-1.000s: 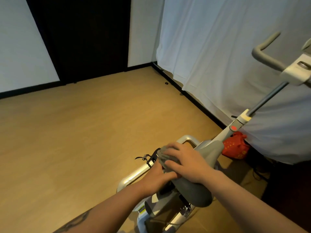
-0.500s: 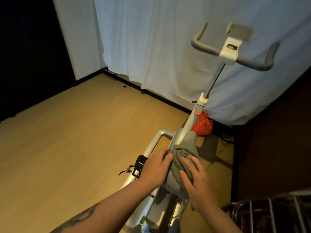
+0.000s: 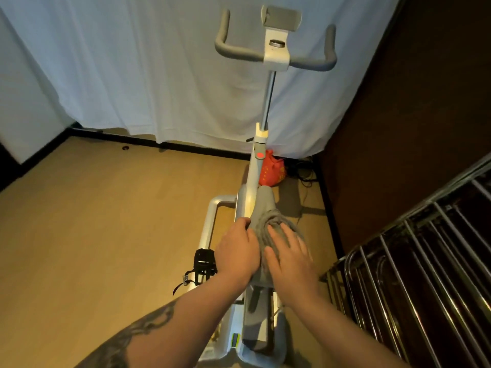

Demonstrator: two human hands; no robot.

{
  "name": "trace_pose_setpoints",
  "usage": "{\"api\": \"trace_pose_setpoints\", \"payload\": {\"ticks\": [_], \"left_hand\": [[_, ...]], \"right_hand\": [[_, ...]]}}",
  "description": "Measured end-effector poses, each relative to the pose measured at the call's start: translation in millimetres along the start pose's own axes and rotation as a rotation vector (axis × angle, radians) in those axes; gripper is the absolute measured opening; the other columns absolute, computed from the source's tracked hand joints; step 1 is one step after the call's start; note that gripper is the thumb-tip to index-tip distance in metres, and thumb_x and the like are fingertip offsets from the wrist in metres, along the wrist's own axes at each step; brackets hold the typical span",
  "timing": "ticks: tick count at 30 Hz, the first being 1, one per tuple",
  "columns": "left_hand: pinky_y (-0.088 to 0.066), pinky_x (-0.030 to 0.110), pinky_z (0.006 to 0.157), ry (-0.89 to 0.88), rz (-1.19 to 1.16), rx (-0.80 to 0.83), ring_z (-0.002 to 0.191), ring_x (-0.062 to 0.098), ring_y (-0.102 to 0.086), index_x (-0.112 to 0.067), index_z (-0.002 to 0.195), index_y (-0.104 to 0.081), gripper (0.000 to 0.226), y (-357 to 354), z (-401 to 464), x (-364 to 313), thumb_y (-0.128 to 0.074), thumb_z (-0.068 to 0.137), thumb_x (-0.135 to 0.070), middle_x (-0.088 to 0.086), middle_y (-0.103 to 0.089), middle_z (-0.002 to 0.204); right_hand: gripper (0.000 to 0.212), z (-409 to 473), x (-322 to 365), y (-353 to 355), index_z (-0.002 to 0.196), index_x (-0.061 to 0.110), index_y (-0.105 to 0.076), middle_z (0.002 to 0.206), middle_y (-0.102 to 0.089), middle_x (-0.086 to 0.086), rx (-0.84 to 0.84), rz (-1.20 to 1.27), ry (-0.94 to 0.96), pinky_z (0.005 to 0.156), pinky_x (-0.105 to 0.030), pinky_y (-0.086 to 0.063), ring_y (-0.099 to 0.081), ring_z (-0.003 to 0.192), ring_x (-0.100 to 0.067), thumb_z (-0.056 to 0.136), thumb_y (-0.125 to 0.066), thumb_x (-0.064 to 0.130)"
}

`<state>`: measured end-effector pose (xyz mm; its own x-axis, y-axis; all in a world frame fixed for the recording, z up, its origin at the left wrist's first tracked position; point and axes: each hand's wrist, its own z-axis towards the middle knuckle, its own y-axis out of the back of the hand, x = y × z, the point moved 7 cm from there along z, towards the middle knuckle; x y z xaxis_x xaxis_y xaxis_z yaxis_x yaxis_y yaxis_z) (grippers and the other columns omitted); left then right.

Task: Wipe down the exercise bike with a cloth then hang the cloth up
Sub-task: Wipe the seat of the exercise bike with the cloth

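Cloth (image 3: 268, 229) x1 | bike seat (image 3: 264, 200) x1 | left hand (image 3: 236, 251), right hand (image 3: 289, 258) pressing

A light wooden floor (image 3: 101, 221) carries everything here. The exercise bike (image 3: 248, 197) stands on it, its white base tube resting on the boards. Just behind the bike's upright, a red bag (image 3: 272, 170) sits on the floor against the white curtain (image 3: 148, 75), whose hem hangs to the boards. Dark cables (image 3: 303, 173) lie beside the bag. A metal rack (image 3: 414, 261) stands at the right
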<state>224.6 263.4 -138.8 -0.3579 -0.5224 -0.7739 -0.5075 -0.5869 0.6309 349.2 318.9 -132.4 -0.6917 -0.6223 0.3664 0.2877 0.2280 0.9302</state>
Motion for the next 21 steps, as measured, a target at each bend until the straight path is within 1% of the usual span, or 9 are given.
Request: {"api": "trace_pose_setpoints", "payload": {"ticks": [4,7,9,10,12,14,16,19,21], "left_hand": [[-0.036,0.025,0.056,-0.001,0.011,0.030,0.083,0.008,-0.055,-0.034,0.119,-0.054,0.028,-2,-1,3,-0.035,0.098,-0.034,-0.010,-0.064,0.105],[-0.042,0.028,0.058,0.004,0.009,0.037,0.085,0.011,-0.058,-0.034,0.117,-0.054,0.028,-2,0,4,-0.035,0.097,-0.032,-0.010,-0.064,0.102],[-0.043,0.030,0.060,0.002,0.014,0.026,0.087,0.012,-0.060,-0.034,0.117,-0.055,0.029,-1,0,3,-0.035,0.097,-0.031,-0.010,-0.064,0.102],[-0.042,0.030,0.060,0.000,0.015,0.021,0.088,0.013,-0.060,-0.034,0.117,-0.055,0.028,-1,0,3,-0.035,0.097,-0.031,-0.010,-0.064,0.102],[-0.044,0.032,0.062,-0.005,0.013,0.027,0.088,0.014,-0.059,-0.034,0.118,-0.055,0.029,-1,0,2,-0.035,0.096,-0.031,-0.010,-0.064,0.103],[-0.048,0.034,0.066,-0.003,0.006,0.038,0.088,0.014,-0.059,-0.035,0.116,-0.055,0.028,-2,0,1,-0.036,0.096,-0.031,-0.010,-0.064,0.102],[-0.047,0.032,0.065,0.002,-0.005,0.035,0.087,0.011,-0.057,-0.036,0.114,-0.056,0.027,-1,0,1,-0.036,0.096,-0.031,-0.012,-0.064,0.102],[-0.036,0.023,0.058,0.013,-0.002,0.001,0.082,0.006,-0.052,-0.035,0.116,-0.058,0.027,4,-4,-1,-0.038,0.097,-0.029,-0.015,-0.062,0.101],[-0.034,0.021,0.058,0.032,-0.017,-0.024,0.078,0.002,-0.050,-0.034,0.116,-0.059,0.027,5,-6,-2,-0.040,0.098,-0.028,-0.018,-0.058,0.094]], "right_hand": [[0.051,34,-24,-6,0.148,0.037,-0.031,0.152,-0.032,0.009,0.063,0.360,-0.160,0.103,-0.043,-0.041,-0.040,0.133,-0.019,0.098,-0.041,0.044],[0.051,8,-8,-5,0.148,0.035,-0.029,0.153,-0.031,0.007,-0.082,0.137,-0.309,0.107,-0.042,-0.038,-0.036,0.135,-0.019,0.099,-0.036,0.046],[0.050,-16,9,1,0.148,0.037,-0.030,0.157,-0.025,0.007,-0.176,-0.001,-0.215,0.116,-0.041,-0.026,-0.026,0.141,-0.018,0.100,-0.032,0.046],[0.049,-17,11,2,0.148,0.038,-0.031,0.157,-0.024,0.008,-0.172,0.012,-0.153,0.117,-0.040,-0.023,-0.023,0.143,-0.017,0.100,-0.031,0.047],[0.048,4,-8,-3,0.146,0.041,-0.034,0.155,-0.027,0.012,-0.062,0.121,-0.116,0.113,-0.040,-0.031,-0.029,0.139,-0.013,0.098,-0.036,0.048],[0.049,29,-32,-7,0.142,0.042,-0.038,0.149,-0.039,0.010,0.041,0.375,-0.261,0.102,-0.043,-0.043,-0.046,0.126,-0.014,0.094,-0.043,0.050],[0.050,31,-34,-9,0.142,0.040,-0.038,0.144,-0.046,0.005,0.019,0.418,-0.394,0.096,-0.042,-0.047,-0.052,0.118,-0.017,0.094,-0.041,0.051],[0.053,3,-5,-3,0.150,0.035,-0.023,0.157,-0.024,0.004,-0.045,0.065,-0.251,0.110,-0.041,-0.036,-0.032,0.138,-0.019,0.100,-0.030,0.048],[0.055,-3,4,2,0.153,0.035,-0.013,0.161,-0.010,0.005,-0.003,0.013,-0.081,0.117,-0.042,-0.025,-0.018,0.145,-0.020,0.101,-0.026,0.048]]}}
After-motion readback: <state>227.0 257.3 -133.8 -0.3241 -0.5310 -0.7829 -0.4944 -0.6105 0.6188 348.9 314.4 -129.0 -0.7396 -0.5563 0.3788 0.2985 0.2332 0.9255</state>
